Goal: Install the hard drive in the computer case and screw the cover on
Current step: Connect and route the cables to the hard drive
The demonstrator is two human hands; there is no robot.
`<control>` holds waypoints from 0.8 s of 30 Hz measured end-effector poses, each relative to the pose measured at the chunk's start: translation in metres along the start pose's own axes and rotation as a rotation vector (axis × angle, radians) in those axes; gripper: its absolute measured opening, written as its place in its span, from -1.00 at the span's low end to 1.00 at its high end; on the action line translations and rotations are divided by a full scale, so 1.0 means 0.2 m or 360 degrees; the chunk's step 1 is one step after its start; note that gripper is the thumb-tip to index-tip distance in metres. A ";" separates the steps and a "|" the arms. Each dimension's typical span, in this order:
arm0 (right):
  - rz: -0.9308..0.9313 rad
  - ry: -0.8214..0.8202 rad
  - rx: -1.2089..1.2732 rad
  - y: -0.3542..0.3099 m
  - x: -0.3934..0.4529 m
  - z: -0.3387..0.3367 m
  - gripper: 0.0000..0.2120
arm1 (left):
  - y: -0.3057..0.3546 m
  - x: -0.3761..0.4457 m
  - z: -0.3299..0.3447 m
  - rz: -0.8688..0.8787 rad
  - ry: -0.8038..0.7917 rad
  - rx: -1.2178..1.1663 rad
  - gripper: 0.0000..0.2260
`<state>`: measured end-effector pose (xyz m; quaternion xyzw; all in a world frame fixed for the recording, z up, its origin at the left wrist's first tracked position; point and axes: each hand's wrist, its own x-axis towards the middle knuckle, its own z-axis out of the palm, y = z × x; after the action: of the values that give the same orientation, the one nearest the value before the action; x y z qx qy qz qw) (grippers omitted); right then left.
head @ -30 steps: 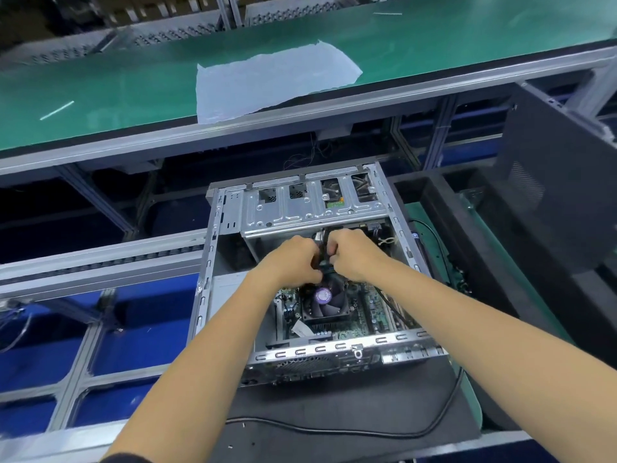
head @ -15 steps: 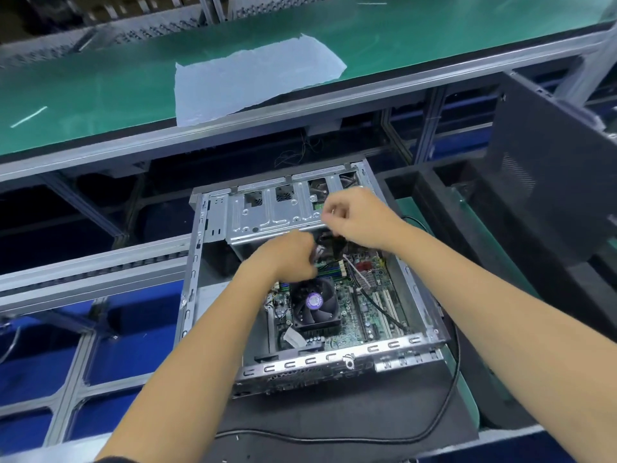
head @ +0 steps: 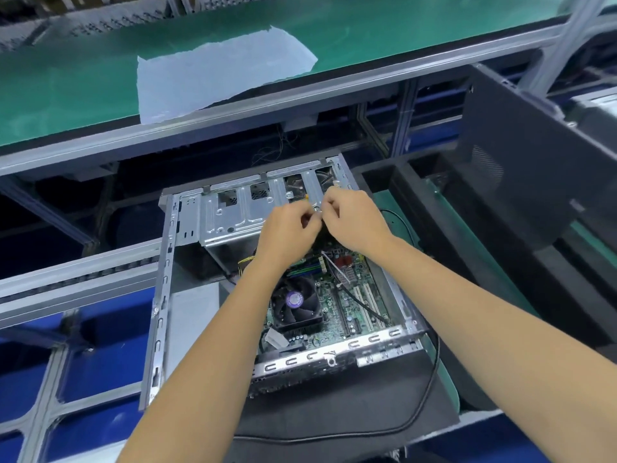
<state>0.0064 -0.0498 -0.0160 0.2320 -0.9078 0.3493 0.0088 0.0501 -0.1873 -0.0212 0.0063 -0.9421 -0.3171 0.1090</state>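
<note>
The open computer case (head: pixel 164 295) lies on a black mat (head: pixel 334 412), showing its motherboard and CPU fan (head: pixel 295 300). A silver drive cage (head: pixel 233 215) spans its far side. My left hand (head: pixel 290 228) and right hand (head: pixel 354 222) meet over the cage's right end, fingers curled. Together they pinch a black cable end (head: pixel 319 235) with a small shiny tip between them. The hard drive itself is not visible. The dark case cover (head: pixel 534 155) leans upright to the right.
A green conveyor belt (head: pixel 66 78) with a white sheet (head: pixel 217 71) runs along the far side on an aluminium frame. A black power cord (head: pixel 429 389) loops across the mat's near right. Blue panels and metal rails lie to the left.
Both hands rose from above the CPU fan to the drive cage's right end, bringing the black cable along. The fan and motherboard are now uncovered.
</note>
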 end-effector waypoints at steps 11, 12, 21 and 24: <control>-0.0053 -0.0029 -0.0147 0.01 0.00 0.04 -0.87 | -0.12 -0.03 -0.02 -0.0007 0.0088 -0.0222 -0.67; -0.0054 -0.0025 -0.0161 0.01 0.01 0.04 -0.87 | -0.13 -0.03 -0.03 -0.0014 0.0097 -0.0246 -0.64; -0.0052 -0.0014 -0.0282 0.03 0.03 0.08 -0.85 | -0.16 0.00 -0.02 -0.0029 0.0116 -0.0247 -0.66; -0.0047 0.0000 -0.0309 0.03 0.03 0.08 -0.85 | -0.17 0.01 -0.01 -0.0015 0.0131 -0.0223 -0.66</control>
<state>0.0004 -0.0593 -0.0315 0.2435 -0.9338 0.2596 0.0364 0.0476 -0.2148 -0.0394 0.0161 -0.9123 -0.3823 0.1463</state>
